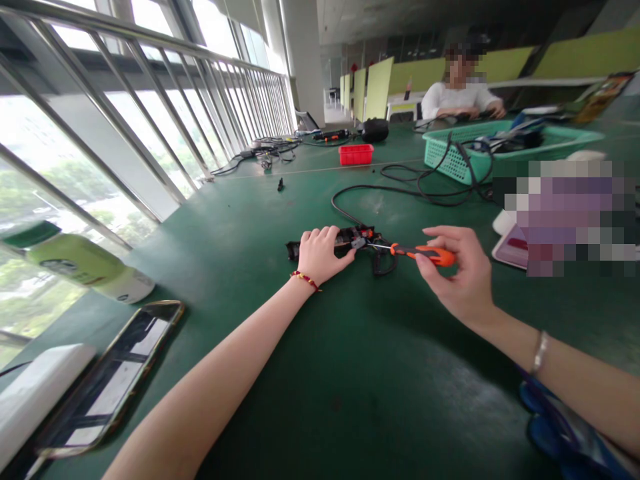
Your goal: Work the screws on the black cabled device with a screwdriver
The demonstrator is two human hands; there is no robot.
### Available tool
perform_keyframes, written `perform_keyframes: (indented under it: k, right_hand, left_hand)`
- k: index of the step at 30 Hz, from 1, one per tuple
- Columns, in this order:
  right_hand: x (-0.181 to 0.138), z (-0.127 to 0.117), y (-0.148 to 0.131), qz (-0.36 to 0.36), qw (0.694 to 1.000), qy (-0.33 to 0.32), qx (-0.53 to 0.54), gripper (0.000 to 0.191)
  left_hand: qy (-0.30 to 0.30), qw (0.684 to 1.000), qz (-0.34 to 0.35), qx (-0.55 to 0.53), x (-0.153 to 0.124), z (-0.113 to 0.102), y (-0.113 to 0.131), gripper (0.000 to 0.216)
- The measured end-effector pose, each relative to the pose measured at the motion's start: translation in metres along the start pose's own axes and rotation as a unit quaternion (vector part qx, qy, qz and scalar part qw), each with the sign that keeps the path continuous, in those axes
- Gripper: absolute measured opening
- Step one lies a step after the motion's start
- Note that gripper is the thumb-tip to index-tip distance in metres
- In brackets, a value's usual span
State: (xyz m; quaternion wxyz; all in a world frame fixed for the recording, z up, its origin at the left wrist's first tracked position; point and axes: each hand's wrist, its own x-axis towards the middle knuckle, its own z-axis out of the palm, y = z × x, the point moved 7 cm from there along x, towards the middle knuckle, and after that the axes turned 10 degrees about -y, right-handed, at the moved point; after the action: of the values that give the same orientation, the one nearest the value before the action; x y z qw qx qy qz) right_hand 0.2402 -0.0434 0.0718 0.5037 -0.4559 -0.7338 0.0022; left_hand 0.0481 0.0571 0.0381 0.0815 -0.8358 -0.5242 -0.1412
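My left hand (pixel 321 255) is closed over a dark, elongated device (pixel 345 239) lying on the green table, with orange parts showing at its right end. A black cable runs off from that end, and a small black loop of wire hangs beside it. In my right hand (pixel 463 270) is a screwdriver (pixel 425 253) with an orange and black handle, pinched between thumb and fingers. Its shaft points left, and the tip meets the device near my left thumb. What exactly the tip touches is too small to tell.
On the left are a green-capped bottle (pixel 85 263), a phone (pixel 113 380) and a white block (pixel 45 393). Farther back stand a red basket (pixel 356 155) and a teal basket (pixel 450 155) with cables. A metal railing (pixel 150 60) borders the table. A person (pixel 457 93) sits opposite.
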Motion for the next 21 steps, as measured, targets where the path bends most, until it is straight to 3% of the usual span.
perform_keyframes:
  k: [3,9,14,19,21]
  right_hand:
    - [-0.0001,-0.0039,-0.0026,-0.025,0.999,0.031,0.017,0.039]
    - [0.0015,0.0025,-0.0023,0.005,1.000,-0.029,-0.009,0.014]
    - [-0.0006,-0.0035,-0.0015,-0.021,0.999,0.034,0.036,0.044]
    - [0.0003,0.0035,0.0017,0.020,0.999,-0.029,0.016,0.022]
    - [0.0003,0.0022,0.0009,0.016,1.000,-0.019,0.013,0.022]
  left_hand:
    - [-0.001,1.000,0.001,-0.001,-0.0001,-0.0005,0.0004,0.039]
    - [0.003,1.000,0.002,-0.004,-0.0002,-0.0004,0.0004,0.039]
    - [0.007,1.000,0.002,-0.003,0.0004,-0.0005,0.0001,0.038]
    - [0.004,1.000,0.002,-0.004,0.0002,-0.0008,0.0002,0.039]
    - [0.002,1.000,0.000,-0.003,0.0001,-0.0005,0.0000,0.039]
